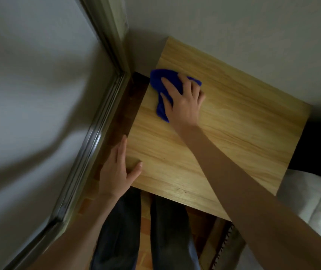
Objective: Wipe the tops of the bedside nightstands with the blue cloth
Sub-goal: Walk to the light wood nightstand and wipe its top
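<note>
The blue cloth [156, 79] lay bunched on the far left part of the light wooden nightstand top [237, 117], close to its left edge; the right hand [185, 103] pressed flat upon it with fingers spread and fairly straight, cloth showing beyond the fingertips and trailing out beside the thumb; the part under the palm was hidden. The left hand [116, 169] rested at the top's near left edge, thumb on the wood, fingers straight along the side. The right forearm covered the near right corner; the metal frame [97, 129] at left was blurred; white bedding [315, 201] was cut off at right.
</note>
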